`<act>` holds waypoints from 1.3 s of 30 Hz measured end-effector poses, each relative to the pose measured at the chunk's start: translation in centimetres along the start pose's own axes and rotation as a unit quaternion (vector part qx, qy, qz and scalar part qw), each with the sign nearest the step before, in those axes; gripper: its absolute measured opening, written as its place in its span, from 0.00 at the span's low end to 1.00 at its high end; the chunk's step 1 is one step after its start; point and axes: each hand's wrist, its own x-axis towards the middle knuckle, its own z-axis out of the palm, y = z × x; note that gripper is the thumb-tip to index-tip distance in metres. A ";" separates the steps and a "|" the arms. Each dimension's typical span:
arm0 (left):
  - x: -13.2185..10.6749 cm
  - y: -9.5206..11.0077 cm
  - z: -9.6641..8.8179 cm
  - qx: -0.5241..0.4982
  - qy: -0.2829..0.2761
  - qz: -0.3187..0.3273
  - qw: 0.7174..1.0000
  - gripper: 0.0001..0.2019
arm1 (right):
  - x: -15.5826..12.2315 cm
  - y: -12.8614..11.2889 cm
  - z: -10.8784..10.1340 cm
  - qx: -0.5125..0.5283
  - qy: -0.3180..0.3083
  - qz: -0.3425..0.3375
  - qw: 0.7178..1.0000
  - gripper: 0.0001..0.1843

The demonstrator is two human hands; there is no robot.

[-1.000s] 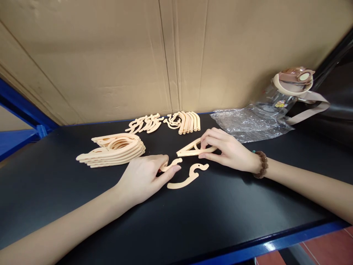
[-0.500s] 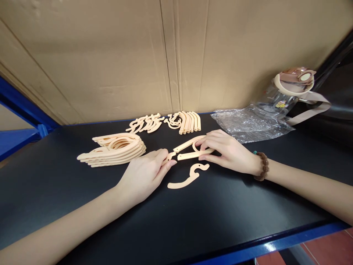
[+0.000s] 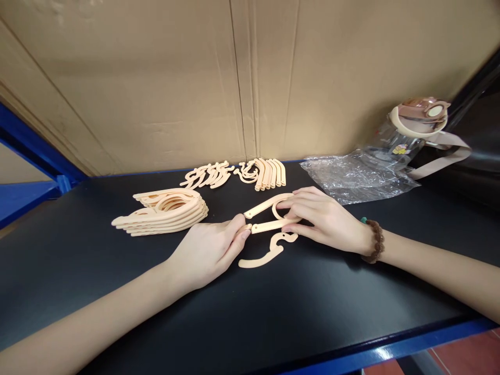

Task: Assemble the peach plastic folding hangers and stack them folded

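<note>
My right hand [image 3: 322, 221] pinches a beige folding clothes hanger [image 3: 269, 226] near its curved bend, its two arms pointing left. My left hand [image 3: 211, 252] is closed round a small beige hanger piece [image 3: 247, 227], mostly hidden by the fingers. Its tip meets the end of the lower arm, or nearly so; I cannot tell whether they are joined. Just below the hanger, a loose curved hanger arm with a notched end [image 3: 260, 259] lies on the black tabletop [image 3: 250, 317].
Left of my hands sits a stack of folded hangers [image 3: 172, 214]. Along the back lie notched arms [image 3: 214, 176], hooks [image 3: 247, 179] and a row of curved arms [image 3: 270, 174]. A clear plastic bag [image 3: 351, 179] and strapped bottle [image 3: 417, 125] are at right, before a cardboard wall [image 3: 156, 88].
The piece in my left hand has come up against the lower hanger arm, and my fingers now cover more of it. My right hand holds the hanger almost unmoved.
</note>
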 end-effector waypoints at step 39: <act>-0.3 1.3 0.3 0.035 -0.001 -0.016 0.999 0.17 | 0.0 -0.9 0.1 -0.128 0.038 -0.082 0.988 0.10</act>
